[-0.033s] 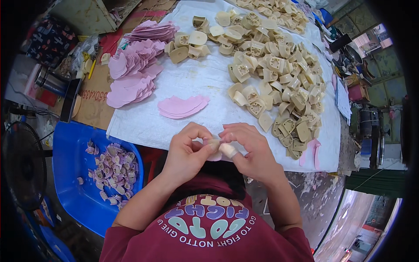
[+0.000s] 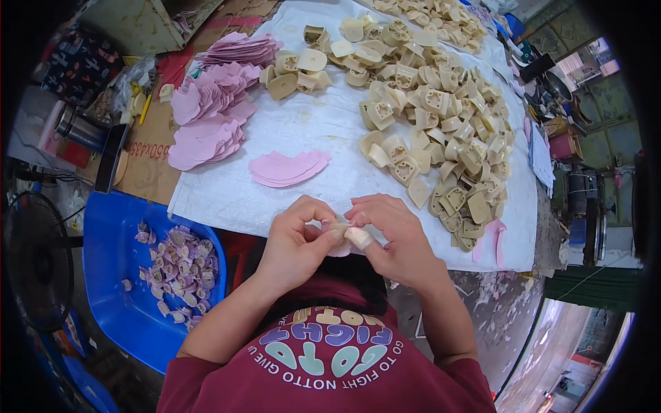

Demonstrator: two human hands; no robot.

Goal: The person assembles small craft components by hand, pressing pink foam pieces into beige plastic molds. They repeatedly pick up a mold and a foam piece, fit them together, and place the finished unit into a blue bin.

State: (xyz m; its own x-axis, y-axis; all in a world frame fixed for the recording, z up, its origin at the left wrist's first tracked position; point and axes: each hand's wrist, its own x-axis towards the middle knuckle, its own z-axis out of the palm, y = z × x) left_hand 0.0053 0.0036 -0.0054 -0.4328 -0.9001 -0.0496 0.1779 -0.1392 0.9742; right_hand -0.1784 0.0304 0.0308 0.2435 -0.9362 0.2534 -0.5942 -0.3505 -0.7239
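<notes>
At the table's front edge my left hand [image 2: 298,237] pinches a small beige shoe heel [image 2: 337,228] with a pink cover piece [image 2: 339,250] on it. My right hand [image 2: 399,237] closes on the same heel from the other side; pale tape wraps its thumb. Fingers hide most of the heel, so how far the pink piece goes round it I cannot tell. Just beyond my hands, a few curved pink cover pieces [image 2: 289,168] lie flat. To the right spreads a large heap of bare beige heels [image 2: 447,124].
Stacks of pink pieces [image 2: 213,93] lie at the far left of the white sheet [image 2: 303,124]. A blue basin [image 2: 110,275] at lower left holds several pink-covered heels [image 2: 180,265]. A fan [image 2: 38,261] stands left of it. Two pink strips [image 2: 490,242] lie near the right front edge.
My fingers have shifted very slightly on the heel, and a little more of its beige edge shows between them. Everything else looks the same.
</notes>
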